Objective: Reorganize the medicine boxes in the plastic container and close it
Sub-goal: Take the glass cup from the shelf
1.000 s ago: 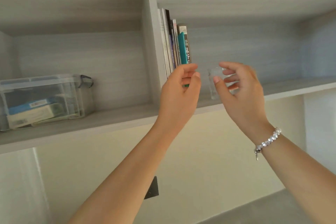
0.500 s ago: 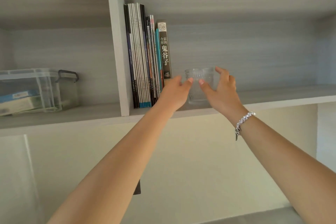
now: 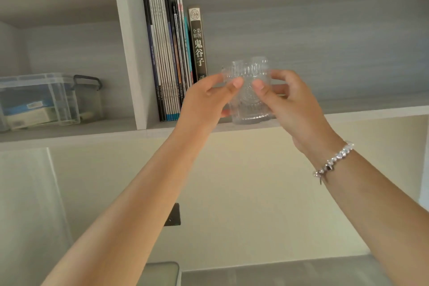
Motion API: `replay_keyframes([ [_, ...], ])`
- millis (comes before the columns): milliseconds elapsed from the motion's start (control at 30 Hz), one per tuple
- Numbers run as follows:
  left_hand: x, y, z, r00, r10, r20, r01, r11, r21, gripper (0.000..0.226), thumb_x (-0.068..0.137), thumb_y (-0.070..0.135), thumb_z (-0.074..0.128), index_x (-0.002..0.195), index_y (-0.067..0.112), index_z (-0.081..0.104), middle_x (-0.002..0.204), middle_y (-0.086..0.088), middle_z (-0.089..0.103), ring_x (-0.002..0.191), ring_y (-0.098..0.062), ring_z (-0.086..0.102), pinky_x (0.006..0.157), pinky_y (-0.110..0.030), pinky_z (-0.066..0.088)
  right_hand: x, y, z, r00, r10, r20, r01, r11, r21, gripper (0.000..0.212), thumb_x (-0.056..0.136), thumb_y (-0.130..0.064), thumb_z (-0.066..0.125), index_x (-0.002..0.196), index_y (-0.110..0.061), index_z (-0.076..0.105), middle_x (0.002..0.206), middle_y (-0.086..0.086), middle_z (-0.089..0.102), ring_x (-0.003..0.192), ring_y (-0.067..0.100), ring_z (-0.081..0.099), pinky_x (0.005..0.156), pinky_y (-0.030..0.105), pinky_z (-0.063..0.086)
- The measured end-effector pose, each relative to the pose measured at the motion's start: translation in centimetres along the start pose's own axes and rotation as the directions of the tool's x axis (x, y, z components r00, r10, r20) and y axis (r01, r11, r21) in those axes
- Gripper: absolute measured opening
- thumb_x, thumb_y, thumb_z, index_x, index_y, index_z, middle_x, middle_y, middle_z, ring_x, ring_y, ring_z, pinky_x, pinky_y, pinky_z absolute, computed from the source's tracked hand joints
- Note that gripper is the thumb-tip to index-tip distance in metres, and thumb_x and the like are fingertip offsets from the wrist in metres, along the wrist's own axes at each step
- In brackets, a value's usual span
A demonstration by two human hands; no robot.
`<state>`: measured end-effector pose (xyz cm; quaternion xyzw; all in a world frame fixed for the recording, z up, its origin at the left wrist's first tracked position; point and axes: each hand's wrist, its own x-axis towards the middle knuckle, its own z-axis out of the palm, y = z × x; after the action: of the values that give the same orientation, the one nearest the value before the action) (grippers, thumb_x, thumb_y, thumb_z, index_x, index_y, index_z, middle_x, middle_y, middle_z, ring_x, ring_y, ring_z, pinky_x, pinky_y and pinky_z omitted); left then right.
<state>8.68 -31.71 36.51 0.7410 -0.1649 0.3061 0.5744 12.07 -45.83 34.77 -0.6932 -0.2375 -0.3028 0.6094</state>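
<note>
**Both hands on a glass, container untouched at the far left of the shelf**

Both hands are raised to the shelf (image 3: pixel 348 111). The left hand (image 3: pixel 204 102) and right hand (image 3: pixel 290 100) grasp a clear ribbed glass tumbler (image 3: pixel 249 90) from opposite sides, thumbs pressed on its near face. The tumbler sits at the shelf's front edge, just right of the row of upright books (image 3: pixel 171 53); whether its base touches the board cannot be told. A beaded bracelet (image 3: pixel 334 161) is on the right wrist.

The plastic container (image 3: pixel 46 100) stands in the left compartment, past the vertical divider (image 3: pixel 130 49), well apart from both hands, near the front edge. Its lid looks seated and its dark handle (image 3: pixel 89 81) points toward the divider. Medicine boxes (image 3: pixel 27 114) show through the wall, stacked flat; one is blue-topped, one pale. The count is unclear.

Handling judgement:
- The container is probably light, with thin clear walls that flex a little and are smooth, so slippery.
- The boxes are loose cardboard and likely to slide if it tips.
- Best hold is two hands on the short ends under the lid rim, kept level coming off a high shelf. The handle may work as a clasp, so it is not a safe lift point.
- Boxes crush easily, so pinch them by the edges.

No task step has started.
</note>
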Motion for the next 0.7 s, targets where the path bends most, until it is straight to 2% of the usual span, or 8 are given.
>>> replay_keyframes([
  [133, -4.7, 0.2, -0.8, 0.997, 0.044, 0.056, -0.042, 0.999, -0.026, 0.048, 0.078, 0.042, 0.065, 0.121, 0.023, 0.06, 0.103, 0.005, 0.072, 0.095, -0.009, 0.069, 0.079, -0.034, 0.059, -5.0, -0.9, -1.1, 0.999, -0.035, 0.034, 0.029, 0.988, 0.155, 0.046, 0.064, -0.061, 0.067, 0.102, -0.04, 0.052, 0.1, -0.007, 0.066, 0.088, 0.008, 0.064, 0.078, 0.026, 0.05],
  [233, -7.9, -1.2, -1.1, 0.995, 0.02, 0.094, -0.018, 0.999, -0.028, 0.05, 0.072, 0.045, 0.067, 0.117, 0.025, 0.063, 0.099, 0.001, 0.074, 0.091, -0.01, 0.07, 0.074, -0.029, 0.059, -8.6, 0.4, -1.6, 0.997, -0.008, 0.071, -0.005, 0.984, 0.177, 0.049, 0.064, -0.057, 0.066, 0.107, -0.038, 0.053, 0.1, -0.007, 0.067, 0.09, 0.009, 0.064, 0.073, 0.024, 0.048],
  [367, -11.7, -5.1, -0.7, 0.987, -0.107, 0.12, 0.115, 0.991, -0.064, 0.039, 0.064, 0.039, 0.065, 0.102, 0.028, 0.068, 0.087, 0.005, 0.073, 0.079, -0.003, 0.069, 0.07, -0.022, 0.058, -12.6, 4.4, -1.3, 0.985, 0.096, 0.141, -0.115, 0.984, 0.135, 0.055, 0.058, -0.06, 0.065, 0.107, -0.04, 0.051, 0.1, -0.008, 0.065, 0.088, 0.007, 0.063, 0.07, 0.024, 0.049],
  [433, -13.6, -7.6, -0.4, 0.973, -0.184, 0.137, 0.193, 0.98, -0.055, 0.044, 0.066, 0.038, 0.067, 0.107, 0.023, 0.068, 0.086, 0.009, 0.074, 0.079, 0.0, 0.068, 0.071, -0.02, 0.057, -14.7, 6.9, -0.9, 0.969, 0.165, 0.185, -0.189, 0.974, 0.121, 0.052, 0.058, -0.057, 0.067, 0.105, -0.041, 0.05, 0.101, -0.008, 0.066, 0.089, 0.008, 0.064, 0.075, 0.028, 0.051],
  [500, -15.6, -10.4, -0.2, 0.953, -0.267, 0.145, 0.275, 0.961, -0.035, 0.046, 0.07, 0.036, 0.074, 0.113, 0.022, 0.067, 0.091, 0.015, 0.074, 0.083, 0.001, 0.068, 0.074, -0.019, 0.056, -16.9, 9.3, -0.7, 0.945, 0.234, 0.23, -0.267, 0.956, 0.121, 0.049, 0.059, -0.053, 0.07, 0.102, -0.043, 0.05, 0.099, -0.011, 0.066, 0.09, 0.007, 0.065, 0.077, 0.03, 0.052],
  [600, -18.7, -14.5, 0.1, 0.905, -0.392, 0.166, 0.398, 0.917, 0.0, 0.047, 0.071, 0.031, 0.074, 0.117, 0.03, 0.064, 0.104, 0.013, 0.073, 0.097, -0.004, 0.068, 0.084, -0.027, 0.054, -20.3, 12.9, -0.1, 0.887, 0.349, 0.302, -0.402, 0.906, 0.132, 0.044, 0.065, -0.046, 0.075, 0.102, -0.036, 0.052, 0.098, -0.01, 0.067, 0.088, 0.006, 0.065, 0.076, 0.03, 0.051],
  [633, -19.8, -15.7, 0.1, 0.892, -0.42, 0.169, 0.428, 0.904, -0.008, 0.045, 0.072, 0.028, 0.075, 0.115, 0.033, 0.065, 0.104, 0.012, 0.073, 0.098, -0.003, 0.067, 0.084, -0.024, 0.053, -21.4, 14.1, 0.1, 0.86, 0.395, 0.323, -0.454, 0.881, 0.133, 0.044, 0.063, -0.043, 0.073, 0.1, -0.034, 0.052, 0.099, -0.009, 0.067, 0.087, 0.006, 0.065, 0.077, 0.031, 0.05],
  [700, -21.9, -17.9, 0.4, 0.863, -0.475, 0.173, 0.483, 0.876, -0.004, 0.042, 0.076, 0.016, 0.074, 0.11, 0.039, 0.064, 0.099, 0.015, 0.073, 0.092, 0.008, 0.065, 0.076, -0.009, 0.048, -23.6, 16.5, 0.4, 0.805, 0.477, 0.352, -0.545, 0.83, 0.122, 0.044, 0.058, -0.041, 0.072, 0.096, -0.032, 0.052, 0.1, -0.008, 0.066, 0.089, 0.009, 0.065, 0.08, 0.033, 0.051],
])
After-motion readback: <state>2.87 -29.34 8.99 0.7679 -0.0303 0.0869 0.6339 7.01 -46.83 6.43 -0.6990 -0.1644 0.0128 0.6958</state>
